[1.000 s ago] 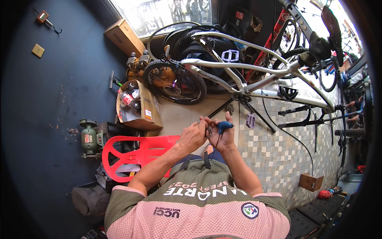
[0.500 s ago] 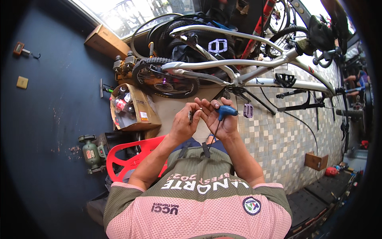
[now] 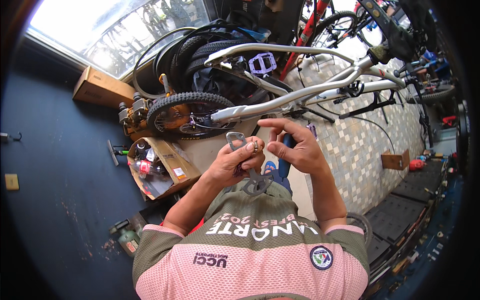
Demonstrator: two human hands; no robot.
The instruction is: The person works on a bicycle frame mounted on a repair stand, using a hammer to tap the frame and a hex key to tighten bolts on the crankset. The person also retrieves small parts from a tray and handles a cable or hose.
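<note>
My left hand [image 3: 235, 162] grips a flat grey metal part [image 3: 256, 181] with a square opening at its top end [image 3: 234, 138] and a round toothed end at the bottom. A small metal ring [image 3: 255, 146] sits at my left fingertips. My right hand [image 3: 297, 147] is right beside it, palm around a blue-handled tool [image 3: 285, 162], with forefinger and thumb stretched toward the ring. Both hands are held in front of my chest, above my pink and olive shirt [image 3: 255, 250].
A silver bicycle frame [image 3: 300, 95] with a pedal [image 3: 262, 62] stands just beyond my hands, with stacked tyres [image 3: 190, 107] behind. An open cardboard box of bottles [image 3: 160, 167] is at left, a green machine [image 3: 125, 236] lower left, tiled floor [image 3: 360, 145] at right.
My hands have come up and closer to the camera. The grey metal part now shows clearly in my left hand, and my right fingers have spread toward it. The view tilted toward the bicycle.
</note>
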